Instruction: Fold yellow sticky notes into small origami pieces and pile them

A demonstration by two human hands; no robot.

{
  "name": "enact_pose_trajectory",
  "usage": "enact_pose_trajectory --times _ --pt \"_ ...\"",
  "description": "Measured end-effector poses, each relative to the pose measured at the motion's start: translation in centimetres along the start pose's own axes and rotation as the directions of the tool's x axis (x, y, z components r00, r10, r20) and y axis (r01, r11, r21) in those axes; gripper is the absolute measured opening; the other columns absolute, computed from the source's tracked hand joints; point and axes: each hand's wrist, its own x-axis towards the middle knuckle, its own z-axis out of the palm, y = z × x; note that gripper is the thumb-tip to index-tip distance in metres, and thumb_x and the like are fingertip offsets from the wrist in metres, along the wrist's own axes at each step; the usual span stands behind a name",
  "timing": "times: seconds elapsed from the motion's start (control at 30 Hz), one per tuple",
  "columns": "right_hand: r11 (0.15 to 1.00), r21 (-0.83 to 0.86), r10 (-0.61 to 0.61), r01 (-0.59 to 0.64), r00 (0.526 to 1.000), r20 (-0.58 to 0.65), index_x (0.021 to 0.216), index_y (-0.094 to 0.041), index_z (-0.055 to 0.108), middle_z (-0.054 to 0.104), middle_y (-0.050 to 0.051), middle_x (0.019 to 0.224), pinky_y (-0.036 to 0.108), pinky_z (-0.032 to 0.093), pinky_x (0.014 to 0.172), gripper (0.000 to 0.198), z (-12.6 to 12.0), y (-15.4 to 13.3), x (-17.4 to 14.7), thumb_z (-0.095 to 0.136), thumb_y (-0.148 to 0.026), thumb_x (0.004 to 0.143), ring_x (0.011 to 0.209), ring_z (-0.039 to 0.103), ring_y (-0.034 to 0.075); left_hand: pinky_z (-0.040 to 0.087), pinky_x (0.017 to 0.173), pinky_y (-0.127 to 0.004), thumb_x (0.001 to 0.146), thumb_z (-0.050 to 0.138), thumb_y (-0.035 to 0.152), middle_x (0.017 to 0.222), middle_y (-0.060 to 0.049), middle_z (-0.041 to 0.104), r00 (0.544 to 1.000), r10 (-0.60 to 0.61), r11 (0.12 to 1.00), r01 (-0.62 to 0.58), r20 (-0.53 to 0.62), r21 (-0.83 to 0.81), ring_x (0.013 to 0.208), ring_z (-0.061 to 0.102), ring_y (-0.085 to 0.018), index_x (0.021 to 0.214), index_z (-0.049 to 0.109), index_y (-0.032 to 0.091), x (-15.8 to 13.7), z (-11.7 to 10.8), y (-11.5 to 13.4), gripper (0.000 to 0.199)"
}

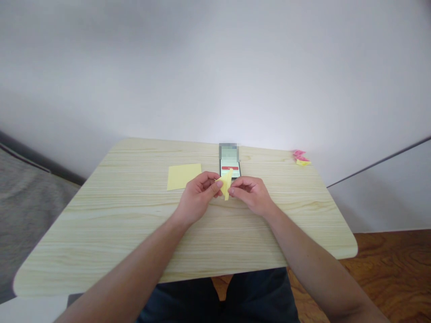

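Note:
A small folded piece of yellow paper [226, 184] is held up over the middle of the table between both hands. My left hand [201, 193] pinches its left side, thumb in front and fingers behind. On its right edge, the thumb and fingertips of my right hand [252, 193] are closed. Just beyond the hands is a phone [230, 162] with a lit screen and a red bar on it; the folded paper overlaps its lower part. Left of the phone lies a pad or sheet of yellow square paper [183, 176], close to my left hand.
Pink and yellow folded paper pieces [301, 158] sit at the table's far right corner. The pale wood-grain table [134, 233] meets a white wall [215, 76] at its back edge. My legs are under its front edge, above a brown wooden floor [390, 264].

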Motion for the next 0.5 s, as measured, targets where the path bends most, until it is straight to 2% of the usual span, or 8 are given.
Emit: enact_pose_trajectory --times 0.2,0.5 --pt "0.996 0.086 -0.009 0.003 0.997 0.071 0.088 -0.020 0.077 0.074 0.003 0.083 0.030 0.051 0.073 0.021 0.04 -0.11 -0.07 0.079 -0.041 0.084 0.075 0.065 0.016 0.046 0.069 -0.024 0.091 0.070 0.037 0.070 0.001 0.066 1.000 -0.011 1.000 0.011 -0.007 -0.019 0.067 0.059 -0.011 0.102 0.068 0.018 0.15 -0.15 0.08 0.022" --pt "0.976 0.218 -0.018 -0.008 0.993 0.119 0.090 -0.020 0.077 0.072 0.002 0.078 0.029 0.052 0.072 0.018 0.09 -0.21 0.13 0.080 -0.037 0.084 0.072 0.064 0.014 0.045 0.067 -0.025 0.088 0.072 0.034 0.070 0.001 0.065 0.997 -0.064 0.990 0.069 0.045 -0.119 0.066 0.057 -0.012 0.103 0.070 0.017 0.27 -0.13 -0.11 0.022"
